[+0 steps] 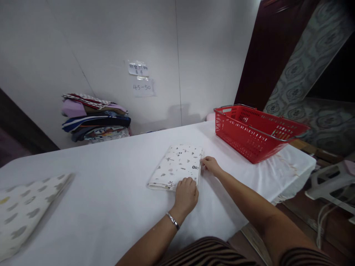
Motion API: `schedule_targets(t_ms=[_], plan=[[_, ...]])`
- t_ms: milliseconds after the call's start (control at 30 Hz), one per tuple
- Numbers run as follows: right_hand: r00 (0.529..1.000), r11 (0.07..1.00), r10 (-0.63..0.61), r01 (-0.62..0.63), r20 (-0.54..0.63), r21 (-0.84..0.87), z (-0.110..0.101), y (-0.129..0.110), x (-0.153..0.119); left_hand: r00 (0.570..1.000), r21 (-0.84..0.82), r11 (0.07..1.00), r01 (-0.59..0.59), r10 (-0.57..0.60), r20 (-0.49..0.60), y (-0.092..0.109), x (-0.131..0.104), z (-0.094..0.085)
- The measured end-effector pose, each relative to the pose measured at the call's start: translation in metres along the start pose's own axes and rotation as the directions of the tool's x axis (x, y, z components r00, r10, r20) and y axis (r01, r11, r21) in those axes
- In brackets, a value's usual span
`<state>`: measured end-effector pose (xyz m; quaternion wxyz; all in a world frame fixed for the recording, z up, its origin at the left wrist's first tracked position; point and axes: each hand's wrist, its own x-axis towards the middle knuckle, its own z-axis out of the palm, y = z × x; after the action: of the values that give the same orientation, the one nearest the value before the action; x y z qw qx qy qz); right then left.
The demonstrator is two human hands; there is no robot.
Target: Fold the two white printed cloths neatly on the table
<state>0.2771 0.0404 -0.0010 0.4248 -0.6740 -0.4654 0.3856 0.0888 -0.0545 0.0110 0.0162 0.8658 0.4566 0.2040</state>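
Under the left hand (pixel 186 194), fingers bent, grip impossible to tell, lies the near corner of a folded cloth (pixel 177 166) on the counter (pixel 105 207). Well left of that hand lies a spotted cloth (pixel 23 210). Just beyond, the right hand (pixel 211 165) pinches the folded cloth's right edge. Past it stands a red basket (pixel 238 136); farther off, left of both hands, sits a clothes pile (pixel 95 120).

Dim, cool, diffuse light. Soft shadow on wall (pixel 210 55) beyond far edge of table (pixel 111 207). Floor (pixel 302 221) past its right edge murky. Wide-angle stretch toward frame edges.
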Motion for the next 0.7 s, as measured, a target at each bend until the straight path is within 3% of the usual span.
schedule_targets(t_ms=[300,600,700], plan=[[0.994,0.98,-0.063,0.045,-0.089,-0.191,0.003,0.002,0.048,0.999,-0.087,0.996,0.004,-0.008,-0.041,-0.002,0.0,0.002],[0.988,0.953,-0.072,0.027,-0.137,-0.3,0.004,0.007,0.054,0.995,-0.089,0.992,-0.092,0.088,-0.054,-0.003,-0.002,0.004],[0.989,0.944,-0.058,0.009,-0.138,-0.33,0.005,0.01,0.053,0.997,-0.065,0.995,-0.071,0.068,-0.04,0.0,-0.003,0.003]])
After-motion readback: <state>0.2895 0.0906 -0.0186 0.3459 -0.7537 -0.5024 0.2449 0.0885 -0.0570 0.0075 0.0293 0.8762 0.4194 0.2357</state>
